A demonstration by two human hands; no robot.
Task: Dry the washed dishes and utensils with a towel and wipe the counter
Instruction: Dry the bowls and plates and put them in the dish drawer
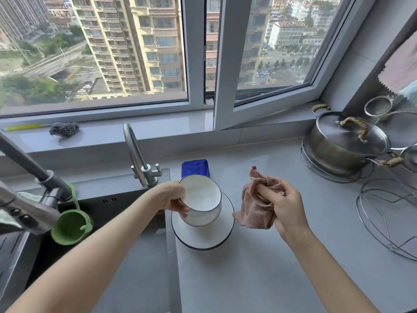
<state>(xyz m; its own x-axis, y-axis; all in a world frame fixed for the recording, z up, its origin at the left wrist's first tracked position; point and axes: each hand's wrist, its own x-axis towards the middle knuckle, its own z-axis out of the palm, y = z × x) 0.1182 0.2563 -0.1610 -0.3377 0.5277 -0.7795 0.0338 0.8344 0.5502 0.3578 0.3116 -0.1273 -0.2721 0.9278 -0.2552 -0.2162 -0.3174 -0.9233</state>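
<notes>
the left hand [174, 198] grips the rim of a white bowl [202, 201], tilted above a plate [203, 236] on the counter [259, 256] beside the sink [117, 199], while the right hand [282, 204] clutches a bunched pink towel [255, 206] just right of the bowl, apart from it.

Counter [259, 263] — plate [203, 237], cloth [195, 167] (blue).

Only one cam in this one, a wide-angle worn on the person's head, looking forward and down from just above the bench [259, 267], near enough that it fills the lower half, with the sink [108, 193] left and the window [196, 64] straight ahead.
</notes>
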